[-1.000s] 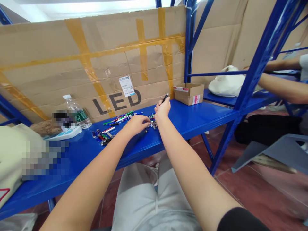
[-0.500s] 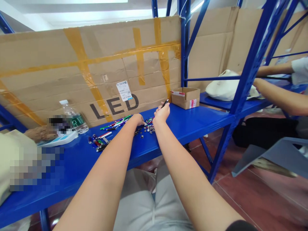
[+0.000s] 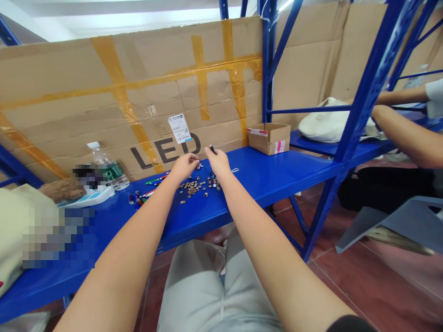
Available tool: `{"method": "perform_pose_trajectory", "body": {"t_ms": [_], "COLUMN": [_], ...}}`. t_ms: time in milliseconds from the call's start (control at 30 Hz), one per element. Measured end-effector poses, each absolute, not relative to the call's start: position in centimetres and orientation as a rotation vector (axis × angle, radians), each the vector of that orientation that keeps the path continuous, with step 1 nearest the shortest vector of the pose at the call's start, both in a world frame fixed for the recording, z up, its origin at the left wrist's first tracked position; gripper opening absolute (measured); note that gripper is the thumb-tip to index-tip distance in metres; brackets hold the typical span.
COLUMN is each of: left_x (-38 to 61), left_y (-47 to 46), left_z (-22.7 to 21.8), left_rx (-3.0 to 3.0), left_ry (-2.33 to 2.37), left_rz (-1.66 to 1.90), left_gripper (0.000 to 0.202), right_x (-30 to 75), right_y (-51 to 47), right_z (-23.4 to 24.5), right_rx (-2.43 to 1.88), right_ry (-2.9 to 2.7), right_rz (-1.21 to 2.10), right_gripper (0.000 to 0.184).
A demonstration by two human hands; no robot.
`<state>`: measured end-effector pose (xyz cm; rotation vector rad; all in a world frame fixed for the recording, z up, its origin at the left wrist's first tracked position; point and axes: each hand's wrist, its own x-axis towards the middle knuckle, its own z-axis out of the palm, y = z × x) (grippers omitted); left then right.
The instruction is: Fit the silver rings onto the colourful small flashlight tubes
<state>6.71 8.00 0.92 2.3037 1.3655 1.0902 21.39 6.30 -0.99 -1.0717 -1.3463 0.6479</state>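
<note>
My right hand (image 3: 219, 162) is closed around a short black pen-like tube (image 3: 212, 149), whose end sticks up past the thumb. To its left, my left hand (image 3: 186, 166) has its thumb and fingers pinched together. A tiny shiny piece (image 3: 200, 166) shows at the left fingertips, too small to name. Below and between the hands lie many small round metal pieces (image 3: 192, 187), like button cells, loose on the blue shelf (image 3: 277, 177). Coloured pens (image 3: 155, 180) lie behind my left forearm, with short coloured tubes (image 3: 139, 199) nearer me, partly hidden by it.
A small cardboard box (image 3: 269, 139) stands at the shelf's right end, beside a blue upright. At left are a water bottle (image 3: 112, 168), a white-blue object (image 3: 86, 199) and a pale bag (image 3: 24, 226). Cardboard (image 3: 152, 106) walls the back. Another person's arm (image 3: 404, 133) is at right.
My left hand has moved up and left, away from the metal pieces, uncovering more of them. My right hand has shifted left with the black tube, and the hands are apart.
</note>
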Motion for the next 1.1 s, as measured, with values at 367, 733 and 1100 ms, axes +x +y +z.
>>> {"method": "perform_pose_trajectory", "body": {"t_ms": [367,733,1100], "left_x": [2.4,3.5,4.6], "left_y": [3.6,1.9,1.4], "left_z": [-0.6,-0.4,-0.7], "left_rx": [2.273,2.866,2.751], "left_ry": [1.4,1.898,2.079], "left_rz": [1.159,0.386,0.469], "left_gripper": [0.034,0.034,0.031], "right_x": [18.9,18.4,18.0], "right_y": [4.1,4.4,4.4], "right_z": [-1.4,-1.8,-2.1], "right_rx": [-1.225,-1.193,-1.028], "right_ry": [-1.707,-1.644,-1.661], "right_rz": [0.693,0.766,0.818], "right_gripper": [0.026,0.017,0.013]}}
